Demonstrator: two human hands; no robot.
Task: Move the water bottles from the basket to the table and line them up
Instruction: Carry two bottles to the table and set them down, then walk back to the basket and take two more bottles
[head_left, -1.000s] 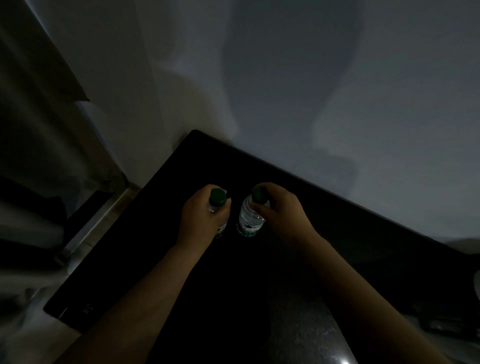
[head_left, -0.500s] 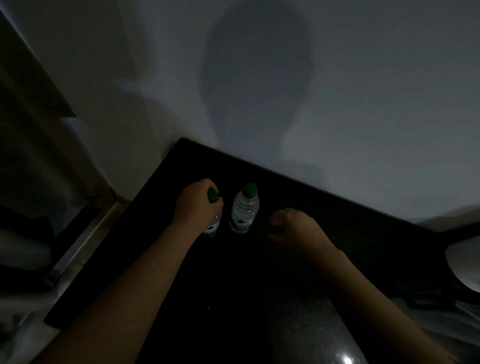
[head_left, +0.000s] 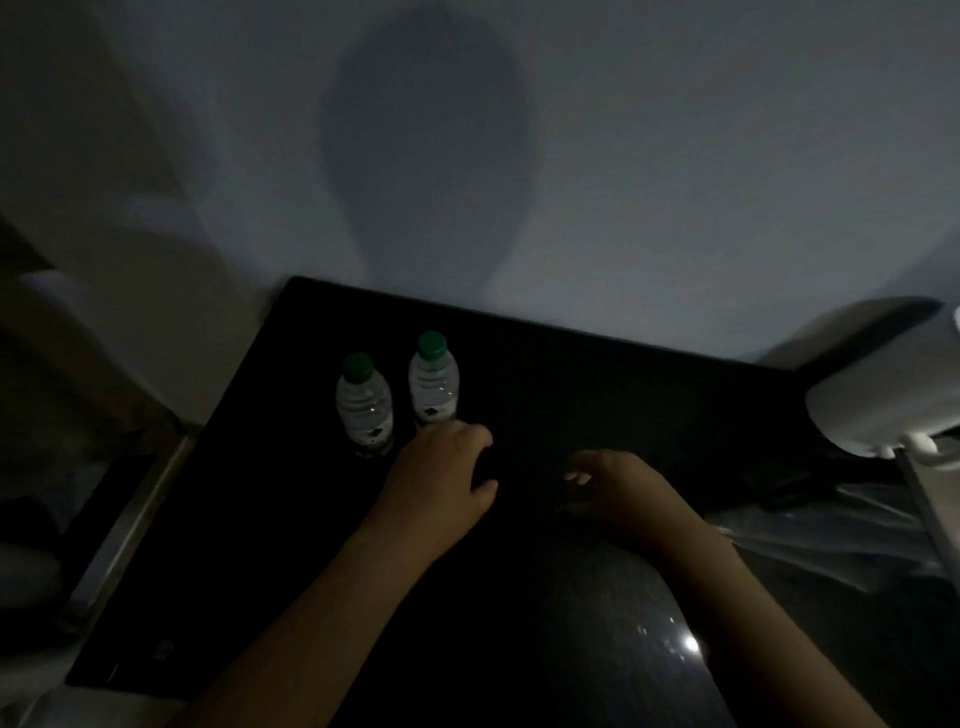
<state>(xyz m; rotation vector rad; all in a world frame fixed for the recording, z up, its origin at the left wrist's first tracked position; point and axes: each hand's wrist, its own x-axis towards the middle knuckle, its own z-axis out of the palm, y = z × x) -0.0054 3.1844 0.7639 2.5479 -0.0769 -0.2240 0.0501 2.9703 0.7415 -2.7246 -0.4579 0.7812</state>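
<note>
right bottle (head_left: 434, 387) base behind left hand (head_left: 441, 475)

Water bottles (head_left: 364, 410): 2, clear, both upright on the dark surface (head_left: 649, 395), side by side near its far left corner.
Green caps (head_left: 432, 345): 2, one per bottle.
Surface: 1.
Left hand (head_left: 441, 478) and right hand (head_left: 623, 493): 2 bare hands, both over the surface.
White rounded object (head_left: 883, 410): 1, at the surface's right end; kind unclear.
</note>
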